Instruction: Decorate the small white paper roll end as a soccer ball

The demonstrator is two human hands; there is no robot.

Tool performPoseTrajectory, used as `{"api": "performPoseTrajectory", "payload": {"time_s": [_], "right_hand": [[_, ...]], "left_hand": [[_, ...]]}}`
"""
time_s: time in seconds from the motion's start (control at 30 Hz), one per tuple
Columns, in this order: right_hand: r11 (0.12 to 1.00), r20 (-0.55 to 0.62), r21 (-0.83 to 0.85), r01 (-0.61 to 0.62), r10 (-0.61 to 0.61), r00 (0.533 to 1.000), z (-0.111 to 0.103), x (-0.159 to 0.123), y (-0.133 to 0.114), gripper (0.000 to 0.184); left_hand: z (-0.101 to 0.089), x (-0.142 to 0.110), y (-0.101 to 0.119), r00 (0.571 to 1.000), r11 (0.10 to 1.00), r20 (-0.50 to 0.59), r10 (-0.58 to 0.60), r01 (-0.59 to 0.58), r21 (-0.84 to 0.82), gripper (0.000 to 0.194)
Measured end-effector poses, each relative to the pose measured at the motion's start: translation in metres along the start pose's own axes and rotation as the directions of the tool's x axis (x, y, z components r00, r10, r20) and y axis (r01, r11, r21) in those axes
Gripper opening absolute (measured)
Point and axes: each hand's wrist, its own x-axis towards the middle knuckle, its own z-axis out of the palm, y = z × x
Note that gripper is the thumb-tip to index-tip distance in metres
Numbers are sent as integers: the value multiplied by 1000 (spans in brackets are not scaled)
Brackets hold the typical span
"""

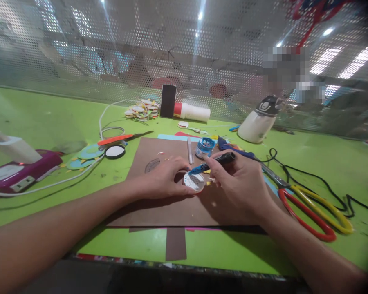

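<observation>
My left hand (168, 176) is closed on the edge of a small white disc (194, 182) with dark marks on its face, thumb below and fingers above. In my right hand (241, 179) is a blue marker pen (207, 164) with a black end, slanting down to the left. Its tip is at the upper edge of the disc; whether it touches cannot be made out. Both hands are over a brown board (153, 212). Just beyond them stand a small blue jar (205, 148) and a slim pale stick (190, 150).
At right lie scissors (313, 212) with red and yellow handles and a black cord. An orange cutter (116, 139), a black-rimmed disc (115, 152) and a purple power strip (27, 173) are at left. A phone (168, 101) and a white bottle (259, 122) stand behind.
</observation>
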Motion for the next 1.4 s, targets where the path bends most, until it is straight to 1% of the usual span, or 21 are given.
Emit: {"api": "performPoseTrajectory", "payload": {"time_s": [0.27, 0.37, 0.43, 0.5, 0.57, 0.63, 0.8, 0.9, 1.07, 1.17, 1.27, 1.4], "right_hand": [[1000, -64, 10, -3, 4, 998, 2, -2, 2, 27], [999, -152, 53, -7, 15, 988, 0, -1, -5, 28], [997, -216, 76, -10, 27, 976, -1, 1, -9, 28], [998, -236, 66, -19, 34, 971, -2, 2, -12, 30], [999, -236, 40, -29, 37, 971, -2, 2, -12, 34], [999, -240, 41, -34, 43, 970, -2, 2, -10, 35], [994, -219, 102, -48, 69, 973, -4, 3, -7, 27], [993, -222, 114, -35, 59, 973, -5, 3, -8, 26], [995, -220, 103, -18, 40, 975, -7, 3, -10, 29], [997, -190, 77, -20, 34, 981, -7, 3, -9, 32], [994, -132, 104, -38, 51, 990, -6, 4, -9, 34], [992, -71, 116, -46, 55, 996, -5, 4, -10, 35]], "left_hand": [[-1, -2, 4, 1000, 1000, -12, -5, 5, -7, 47], [-1, -2, 5, 1000, 999, -16, 2, -1, 42, 44], [-1, -2, 5, 1000, 998, -16, -3, 4, 57, 45], [0, -2, 3, 1000, 999, -20, -6, 7, 40, 48], [0, -1, 2, 1000, 1000, -23, 7, -6, 25, 49], [1, -1, 2, 1000, 999, -26, 13, -12, 35, 47], [1, -3, 7, 998, 999, -44, -37, 38, 29, 46], [2, -5, 9, 996, 997, -45, -74, 75, 17, 46], [2, -6, 11, 990, 992, -63, -128, 129, 11, 61], [0, -5, 15, 986, 987, -40, -161, 161, 6, 61], [-4, -5, 18, 990, 990, -8, -138, 138, -1, 57], [-7, -5, 14, 998, 998, 21, -60, 60, -31, 52]]}}
